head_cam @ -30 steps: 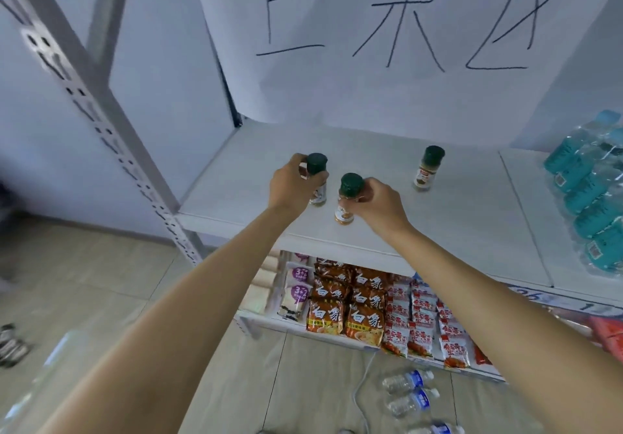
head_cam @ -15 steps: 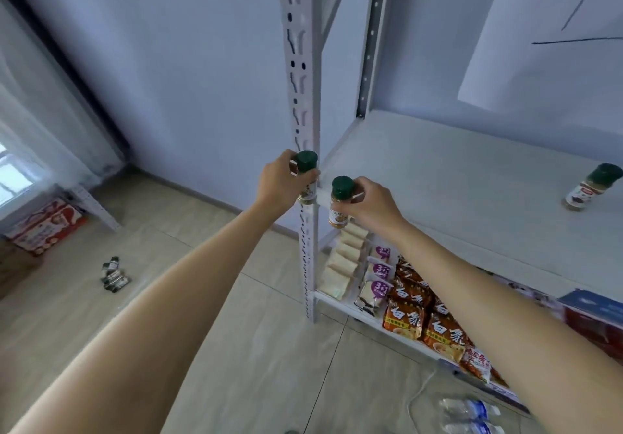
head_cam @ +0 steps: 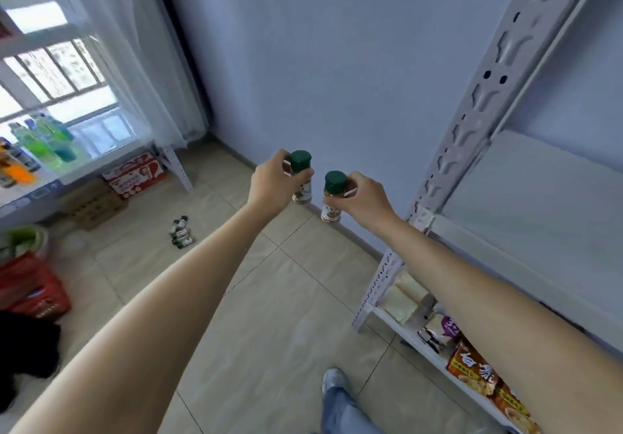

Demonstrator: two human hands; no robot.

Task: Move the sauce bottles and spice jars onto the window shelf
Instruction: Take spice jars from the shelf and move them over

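Note:
My left hand (head_cam: 271,186) grips a small spice jar (head_cam: 301,177) with a dark green cap, held upright in the air. Beside it, my right hand (head_cam: 365,199) grips a second green-capped spice jar (head_cam: 333,197), also upright. Both jars hang over the tiled floor, clear of the white metal rack (head_cam: 526,204) at the right. The window shelf (head_cam: 84,167) stands at the far left under the window and carries several coloured drink bottles (head_cam: 43,143).
A few small green-capped jars (head_cam: 180,231) lie on the floor ahead. Cardboard boxes (head_cam: 135,174) sit under the window shelf. A red basket (head_cam: 30,288) and a dark heap are at the left. The rack's lower shelf holds snack packets (head_cam: 472,369). My shoe (head_cam: 333,379) shows below.
Both hands lifted the two jars off the rack shelf and carried them left, away from it. My view has swung left, so the window and its shelf have come into sight.

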